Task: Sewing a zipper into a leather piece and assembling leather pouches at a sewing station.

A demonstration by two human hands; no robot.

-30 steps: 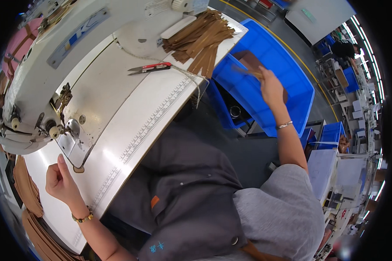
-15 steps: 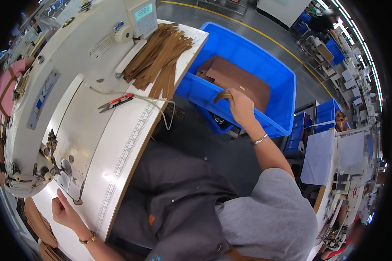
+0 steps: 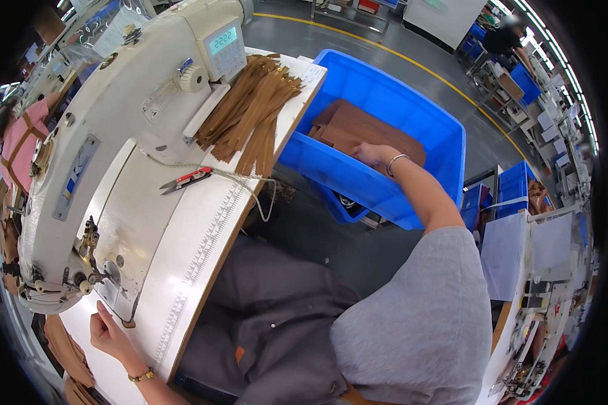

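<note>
My right hand (image 3: 377,155) reaches down into a large blue bin (image 3: 317,150) and touches a stack of flat brown panels (image 3: 361,123). Its fingers are bent and closed; whatever may be in them is hidden against the brown. Beside the needle area of a white sewing machine (image 3: 54,236), my left hand (image 3: 111,335) is held low over the table. The left fingers are curled in, the thumb points up, and nothing shows in them. A pile of brown zipper strips (image 3: 250,111) lies at the machine's far end, by the table edge.
Red-handled thread snips (image 3: 188,181) and a loose cord (image 3: 257,185) lie on the white table (image 3: 182,266), which carries a ruler scale. More brown pieces (image 3: 67,351) hang at the near left. Smaller blue bins (image 3: 510,185) stand at the right; other people work farther off.
My right hand has gone from above the bin's near wall down into it, onto the brown panels. The brown strip it held no longer shows. My left hand keeps its place by the machine.
</note>
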